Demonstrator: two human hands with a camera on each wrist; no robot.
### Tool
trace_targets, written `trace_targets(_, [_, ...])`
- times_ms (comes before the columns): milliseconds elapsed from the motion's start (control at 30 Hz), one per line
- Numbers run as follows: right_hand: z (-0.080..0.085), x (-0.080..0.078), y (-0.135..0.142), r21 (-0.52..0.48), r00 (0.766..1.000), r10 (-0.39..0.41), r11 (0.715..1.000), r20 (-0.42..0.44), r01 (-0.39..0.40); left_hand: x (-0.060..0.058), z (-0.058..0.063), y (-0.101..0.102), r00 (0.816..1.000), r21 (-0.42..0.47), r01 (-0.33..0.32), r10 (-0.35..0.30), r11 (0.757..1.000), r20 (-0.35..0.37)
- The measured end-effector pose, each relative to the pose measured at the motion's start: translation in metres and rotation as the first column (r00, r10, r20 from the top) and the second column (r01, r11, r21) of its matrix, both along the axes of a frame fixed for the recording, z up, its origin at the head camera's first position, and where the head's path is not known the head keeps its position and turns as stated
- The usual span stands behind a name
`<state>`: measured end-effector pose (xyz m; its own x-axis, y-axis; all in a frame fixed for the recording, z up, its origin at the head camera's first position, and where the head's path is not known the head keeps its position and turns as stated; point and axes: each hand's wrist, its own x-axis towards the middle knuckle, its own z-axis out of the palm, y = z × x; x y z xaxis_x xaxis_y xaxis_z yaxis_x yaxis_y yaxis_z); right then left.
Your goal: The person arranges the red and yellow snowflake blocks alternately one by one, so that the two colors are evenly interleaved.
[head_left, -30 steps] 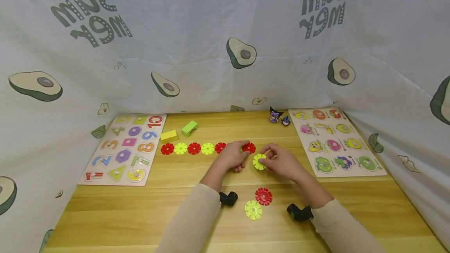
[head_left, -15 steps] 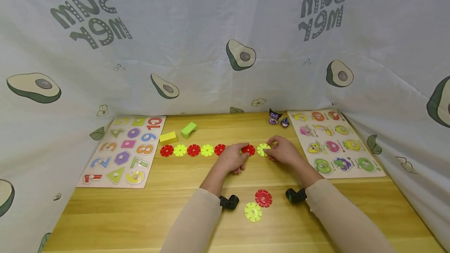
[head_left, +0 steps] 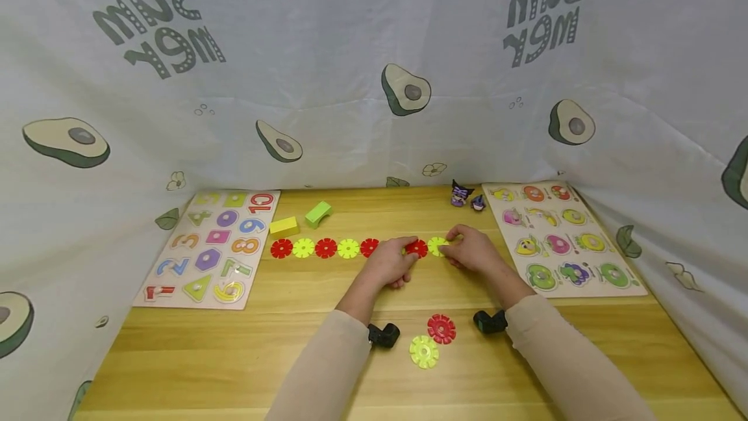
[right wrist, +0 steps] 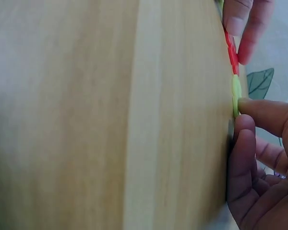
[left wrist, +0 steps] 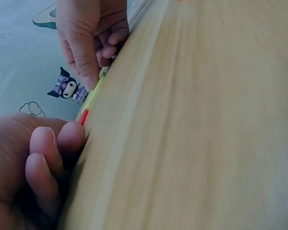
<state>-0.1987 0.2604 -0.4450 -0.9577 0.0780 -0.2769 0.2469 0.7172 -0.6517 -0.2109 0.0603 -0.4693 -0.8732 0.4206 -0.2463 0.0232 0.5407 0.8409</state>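
Flat notched plastic interlocking discs lie in a row, red point(head_left: 326, 247) alternating with yellow point(head_left: 349, 248). My left hand point(head_left: 388, 261) holds the red interlocking disc point(head_left: 417, 249) near the row's right end, with index finger and thumb at its edges. It covers part of the row. My right hand point(head_left: 474, 250) pinches the yellow interlocking disc point(head_left: 436, 246) at the right end, flat on the table. In the right wrist view this yellow disc point(right wrist: 236, 95) meets the edge of the red one point(right wrist: 233, 53). Closer to me lie a loose red disc point(head_left: 441, 329) and a yellow disc point(head_left: 423, 351).
A number puzzle board point(head_left: 201, 249) lies at the left, a fruit puzzle board point(head_left: 563, 239) at the right. A yellow block point(head_left: 284, 227) and a green arch block point(head_left: 318, 214) sit behind the row. Two purple figurines point(head_left: 460, 193) stand at the back, before a printed curtain point(head_left: 339, 115).
My right hand has carried the yellow disc up and to the right, to the row's end beside the red disc, laying it flat. The left hand stays in place.
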Motion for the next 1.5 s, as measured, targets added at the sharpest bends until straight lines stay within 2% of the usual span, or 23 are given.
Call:
trace_targets(133, [0.001, 0.004, 0.003, -0.028, 1.0, -0.004, 1.0, -0.009, 0.004, -0.001, 0.0, 0.001, 1.0, 0.013, 0.007, -0.007, 1.0, 0.005])
trace_targets(267, [0.001, 0.013, 0.009, -0.064, 0.999, 0.028, 0.997, -0.039, -0.03, -0.001, 0.0, -0.001, 1.0, 0.034, 0.026, -0.026, 0.999, 0.004])
trace_targets(400, [0.001, 0.032, 0.011, -0.088, 0.993, 0.099, 0.991, -0.059, -0.104, -0.002, 0.001, -0.003, 0.999, 0.026, 0.05, -0.05, 0.998, 0.0])
trace_targets(500, [0.001, 0.051, 0.008, -0.129, 0.983, 0.173, 0.975, -0.053, -0.179, -0.003, 0.003, -0.001, 0.997, 0.001, 0.076, -0.076, 0.997, 0.001])
trace_targets(600, [0.001, 0.07, 0.004, -0.169, 0.965, 0.26, 0.951, -0.023, -0.26, -0.004, 0.005, 0.006, 0.993, 0.033, 0.114, -0.115, 0.993, 0.019])
trace_targets(767, [0.0, 0.094, 0.001, -0.175, 0.901, 0.434, 0.887, -0.002, -0.428, -0.005, 0.004, 0.025, 0.986, 0.151, 0.153, -0.162, 0.977, 0.049])
trace_targets(833, [0.0, 0.098, 0.0, -0.182, 0.875, 0.484, 0.86, -0.007, -0.477, -0.005, 0.003, 0.031, 0.988, 0.164, 0.139, -0.149, 0.977, 0.047])
trace_targets(933, [0.001, 0.1, -0.001, -0.165, 0.847, 0.532, 0.834, -0.009, -0.526, -0.004, 0.001, 0.038, 0.994, 0.151, 0.097, -0.104, 0.984, 0.039])
trace_targets(1100, [0.002, 0.102, -0.002, -0.069, 0.819, 0.573, 0.817, -0.01, -0.572, -0.002, 0.001, 0.043, 0.996, 0.098, 0.083, -0.084, 0.992, 0.003])
trace_targets(1267, [0.001, 0.105, -0.004, -0.008, 0.812, 0.583, 0.812, -0.036, -0.584, 0.001, 0.003, 0.044, 0.997, 0.025, 0.067, -0.066, 0.997, -0.027])
trace_targets(1500, [0.0, 0.107, -0.006, 0.006, 0.829, 0.557, 0.83, -0.047, -0.558, 0.001, 0.005, 0.046, 0.999, -0.004, 0.047, -0.047, 0.999, -0.009])
